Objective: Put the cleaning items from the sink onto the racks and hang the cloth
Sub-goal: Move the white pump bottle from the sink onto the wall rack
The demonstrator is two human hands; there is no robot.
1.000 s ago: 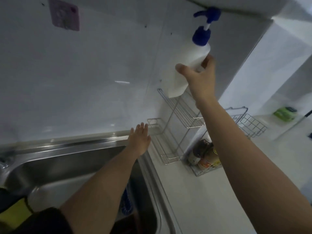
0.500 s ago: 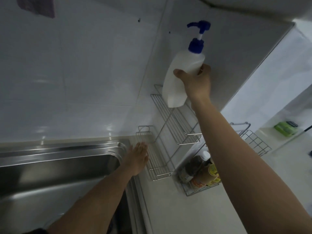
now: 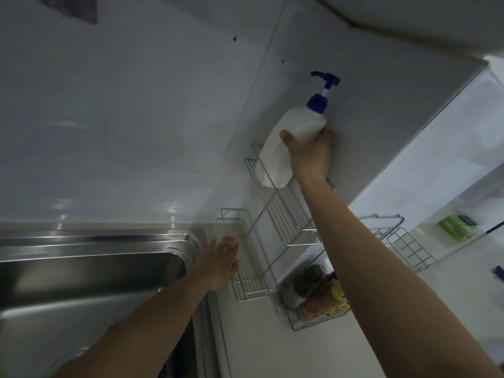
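Note:
My right hand (image 3: 311,156) grips a white pump bottle (image 3: 289,145) with a blue pump head. The bottle's base sits in the far end of the upper tier of a two-tier wire rack (image 3: 286,214) fixed in the wall corner. My left hand (image 3: 219,264) is flat and open, resting at the sink's right rim beside the rack's lower tier (image 3: 245,268). The steel sink (image 3: 95,268) lies at lower left; what it holds is hidden from view. A purple patch, perhaps a hook (image 3: 71,8), is stuck on the wall at top left.
A wire basket (image 3: 313,298) with jars and bottles stands on the counter right of the rack. A second wire basket (image 3: 406,246) sits further right behind my forearm. A green sponge (image 3: 458,227) lies on a ledge at far right. White tiled walls meet in the corner.
My right hand has lowered the pump bottle from mid-air down into the rack's upper tier. My left hand slid right along the sink rim toward the lower tier.

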